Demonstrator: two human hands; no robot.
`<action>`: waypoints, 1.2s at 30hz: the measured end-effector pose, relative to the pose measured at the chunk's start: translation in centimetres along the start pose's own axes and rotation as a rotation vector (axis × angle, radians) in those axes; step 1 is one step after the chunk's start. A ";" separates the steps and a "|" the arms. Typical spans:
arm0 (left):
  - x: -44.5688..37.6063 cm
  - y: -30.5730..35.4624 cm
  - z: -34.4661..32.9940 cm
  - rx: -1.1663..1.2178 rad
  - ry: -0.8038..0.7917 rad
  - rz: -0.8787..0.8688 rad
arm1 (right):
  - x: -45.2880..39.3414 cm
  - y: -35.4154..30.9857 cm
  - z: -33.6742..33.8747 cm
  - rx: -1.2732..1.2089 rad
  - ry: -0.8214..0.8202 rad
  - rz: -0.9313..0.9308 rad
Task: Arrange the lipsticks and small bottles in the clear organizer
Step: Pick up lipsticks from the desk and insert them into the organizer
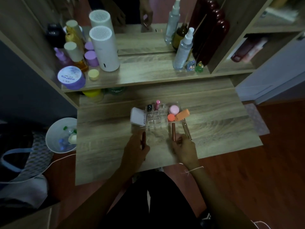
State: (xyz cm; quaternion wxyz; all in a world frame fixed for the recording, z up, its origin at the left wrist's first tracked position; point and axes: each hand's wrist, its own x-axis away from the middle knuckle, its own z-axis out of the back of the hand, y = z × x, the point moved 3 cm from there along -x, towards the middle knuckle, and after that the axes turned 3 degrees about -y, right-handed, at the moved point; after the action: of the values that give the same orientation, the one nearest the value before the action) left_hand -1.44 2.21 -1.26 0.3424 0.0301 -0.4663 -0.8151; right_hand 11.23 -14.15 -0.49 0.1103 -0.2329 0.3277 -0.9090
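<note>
Our left hand [137, 146] is closed around a dark red lipstick tube [144, 140], and our right hand [184, 148] grips the near end of a copper-brown lipstick tube [173, 131] whose far end points at the clear organizer [156, 118]. That organizer stands on the wooden worktop [214, 126] just beyond both hands, with a black-capped bottle [149, 107] and a pink lipstick [157, 104] upright in its back cells, a pink-lidded jar [174, 109], an orange-capped bottle [171, 117] and an orange box [182, 114] at its right end, and a white box [138, 116] against its left end. A gold tube [186, 130] lies flat on the worktop just right of the copper-brown one.
</note>
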 end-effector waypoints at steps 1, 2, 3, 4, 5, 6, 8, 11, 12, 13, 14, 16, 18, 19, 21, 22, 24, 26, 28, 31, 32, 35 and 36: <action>-0.1 0.7 0.0 0.032 -0.015 -0.047 | -0.2 -0.5 0.3 -0.037 0.004 0.016; -0.4 1.4 0.0 0.047 -0.028 -0.088 | -0.4 -1.0 0.6 -0.065 0.005 0.033; -0.9 2.2 0.1 0.054 -0.038 -0.119 | -0.7 -1.5 0.9 -0.079 0.007 0.051; -1.4 2.9 0.2 0.060 -0.045 -0.137 | -1.0 -2.0 1.1 -0.086 0.008 0.069; -2.0 3.6 0.2 0.068 -0.046 -0.143 | -1.4 -2.5 1.4 -0.097 0.005 0.081; -2.6 4.2 0.3 0.067 -0.041 -0.145 | -1.9 -2.9 1.6 -0.114 -0.006 0.082; -3.7 5.5 0.6 0.069 -0.008 -0.145 | -2.7 -3.6 1.8 -0.151 -0.043 0.073; -5.0 7.1 1.4 0.081 0.099 -0.198 | -3.7 -4.4 2.0 -0.167 -0.091 0.062; -5.6 7.4 1.6 0.074 0.130 -0.212 | -4.0 -4.6 2.0 -0.160 -0.101 0.063; -6.1 7.6 1.8 0.059 0.150 -0.210 | -4.3 -4.8 2.0 -0.153 -0.111 0.063; -6.6 7.6 2.0 0.037 0.164 -0.196 | -4.5 -5.1 2.0 -0.148 -0.126 0.061; -7.7 7.6 2.0 0.004 0.181 -0.176 | -5.1 -5.4 2.0 -0.126 -0.171 0.055; -8.4 7.6 1.9 -0.014 0.179 -0.176 | -5.6 -5.6 2.0 -0.109 -0.229 0.058; -8.6 7.5 1.8 -0.014 0.175 -0.175 | -5.7 -5.8 2.0 -0.122 -0.258 0.055; -8.9 7.1 1.6 -0.005 0.180 -0.160 | -5.9 -6.1 1.9 -0.167 -0.285 0.044; -9.0 6.9 1.5 0.001 0.184 -0.153 | -6.0 -6.2 1.9 -0.180 -0.283 0.045; -9.0 6.6 1.5 0.018 0.185 -0.151 | -6.3 -6.5 1.9 -0.167 -0.289 0.059; -9.0 6.6 1.7 0.029 0.189 -0.175 | -6.6 -6.8 2.0 -0.162 -0.298 0.076; -9.0 6.8 2.2 0.044 0.205 -0.203 | -7.1 -7.0 2.3 -0.171 -0.260 0.090; -9.1 6.9 2.7 0.087 0.244 -0.212 | -8.1 -7.9 2.9 -0.167 -0.152 0.121; -9.1 6.9 2.8 0.095 0.251 -0.210 | -8.4 -8.1 2.9 -0.168 -0.136 0.116; -9.3 6.7 2.6 0.077 0.255 -0.208 | -9.1 -8.6 2.6 -0.156 -0.113 0.122; -9.4 6.6 2.5 0.064 0.246 -0.203 | -9.4 -8.7 2.6 -0.148 -0.103 0.133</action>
State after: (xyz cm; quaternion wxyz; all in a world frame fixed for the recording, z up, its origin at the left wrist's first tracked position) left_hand 8.32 7.42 2.76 0.3117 0.1876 -0.4413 -0.8203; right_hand 20.21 -5.64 3.59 0.1697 -0.2643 0.4025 -0.8599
